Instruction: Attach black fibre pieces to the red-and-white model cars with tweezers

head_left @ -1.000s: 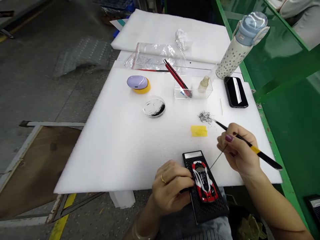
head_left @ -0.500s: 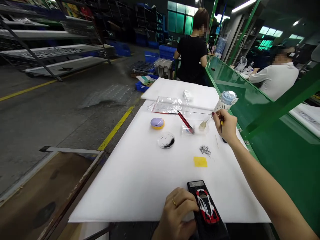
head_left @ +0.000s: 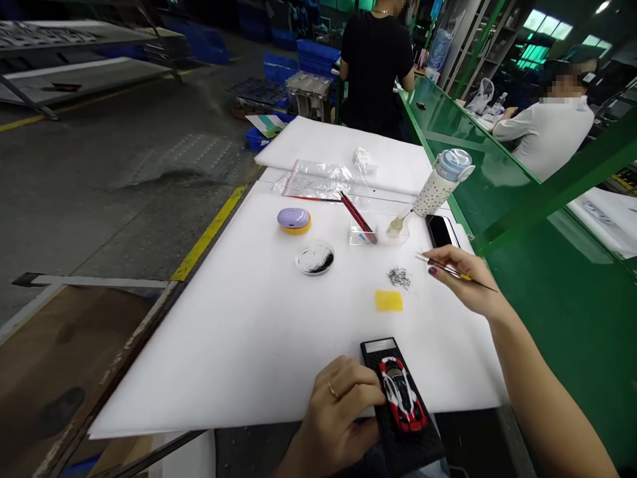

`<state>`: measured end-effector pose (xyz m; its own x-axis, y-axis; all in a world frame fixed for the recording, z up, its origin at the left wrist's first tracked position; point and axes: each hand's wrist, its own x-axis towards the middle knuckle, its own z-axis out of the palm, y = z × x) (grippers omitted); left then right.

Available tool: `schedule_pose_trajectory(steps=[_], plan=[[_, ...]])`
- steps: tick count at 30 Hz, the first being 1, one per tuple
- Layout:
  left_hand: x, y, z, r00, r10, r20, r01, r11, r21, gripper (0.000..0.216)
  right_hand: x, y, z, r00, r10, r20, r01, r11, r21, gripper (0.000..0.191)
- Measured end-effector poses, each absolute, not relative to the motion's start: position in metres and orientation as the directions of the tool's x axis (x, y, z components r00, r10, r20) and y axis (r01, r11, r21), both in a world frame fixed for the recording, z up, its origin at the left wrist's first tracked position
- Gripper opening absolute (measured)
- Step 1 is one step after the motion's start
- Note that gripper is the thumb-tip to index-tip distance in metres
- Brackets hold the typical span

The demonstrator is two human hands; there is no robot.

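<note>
My left hand (head_left: 343,415), a ring on one finger, grips the left side of a black display base (head_left: 381,425) at the table's front edge. On that base sits a red, white and black model car (head_left: 402,395), its front end hidden from close view. My right hand (head_left: 465,275) is closed around a thin, pen-like tool (head_left: 455,271) with a pale tip, a yellow band and a dark tapering end; its exact kind is unclear. Left of the tool lies a pile of fine black bits (head_left: 399,277), with a yellow sheet (head_left: 389,301) just below it.
Beyond are a black-smeared round dish (head_left: 315,258), a purple-and-yellow case (head_left: 294,220), a clear tray (head_left: 362,239) with a red-and-black tool (head_left: 357,216), a small container (head_left: 395,227), a phone (head_left: 442,231) and a speckled bottle (head_left: 442,182). Two people sit farther off.
My right hand has come back from beside the small container and bottle, down and to the right, with the thin tool turned nearly level. The view has tilted downward. My left hand keeps its grip.
</note>
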<state>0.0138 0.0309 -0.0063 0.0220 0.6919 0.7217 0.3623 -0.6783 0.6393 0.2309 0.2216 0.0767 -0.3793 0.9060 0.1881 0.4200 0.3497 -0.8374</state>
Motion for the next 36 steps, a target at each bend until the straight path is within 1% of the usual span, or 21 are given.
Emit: schedule_pose_trajectory(steps=[1,4,7,11,17,22,27,31,36], plan=[[0.014,0.031,-0.006,0.022,0.691,0.722,0.365,-0.678,0.638,0.009,0.230,0.220,0.067,-0.371,0.917,0.147,0.397,0.300,-0.868,0.045],[0.013,0.031,-0.004,0.022,0.699,0.715,0.373,-0.669,0.643,0.012,0.222,0.221,0.041,-0.318,0.947,0.049,0.275,0.142,-0.951,0.055],[0.013,0.030,-0.002,0.016,0.717,0.697,0.377,-0.650,0.660,0.013,0.215,0.223,0.025,-0.299,0.954,0.013,0.248,0.091,-0.964,0.054],[0.013,0.030,-0.002,0.010,0.719,0.695,0.372,-0.648,0.664,0.015,0.213,0.218,0.019,-0.289,0.957,0.032,0.281,0.117,-0.953,0.051],[0.013,0.029,-0.003,0.015,0.719,0.695,0.341,-0.657,0.672,0.017,0.211,0.213,0.015,-0.282,0.952,0.121,0.356,0.221,-0.908,0.047],[0.012,0.029,-0.004,0.013,0.713,0.701,0.331,-0.665,0.670,0.017,0.209,0.212,0.011,-0.270,0.954,0.133,0.317,0.218,-0.923,0.042],[0.012,0.029,-0.006,0.015,0.713,0.702,0.332,-0.665,0.669,0.015,0.206,0.211,0.013,-0.266,0.951,0.160,0.341,0.247,-0.907,0.032],[0.012,0.028,-0.007,0.010,0.715,0.699,0.338,-0.660,0.670,0.014,0.209,0.207,0.016,-0.229,0.951,0.207,0.311,0.273,-0.911,0.030],[0.011,0.027,-0.006,0.011,0.720,0.694,0.329,-0.658,0.677,0.012,0.211,0.205,0.014,-0.209,0.959,0.192,0.300,0.250,-0.920,0.028]])
